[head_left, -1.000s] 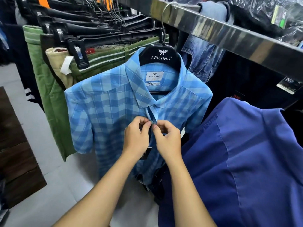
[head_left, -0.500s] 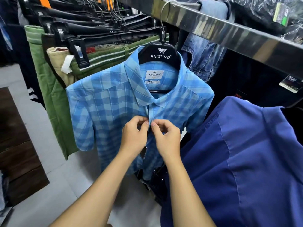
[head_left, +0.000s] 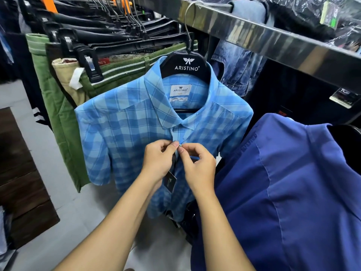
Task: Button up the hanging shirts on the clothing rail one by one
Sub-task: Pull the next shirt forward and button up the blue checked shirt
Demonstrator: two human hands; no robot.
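two hands meet at centre frame on the front opening of the blue checked shirt, just below its collar. left hand pinches one edge between thumb and forefinger; right hand pinches the other, fingertips touching. shirt hangs on a black hanger from the steel rail, upper centre. dark blue shirt lower right; green trousers left.

Clothing shop interior. A polished metal clothing rail carries a checked shirt on a black hanger printed ARISTINO, with a dark swing tag hanging at its front. Alongside, a dense row of trousers hangs from clip hangers; plastic-wrapped garments lie behind the rail.
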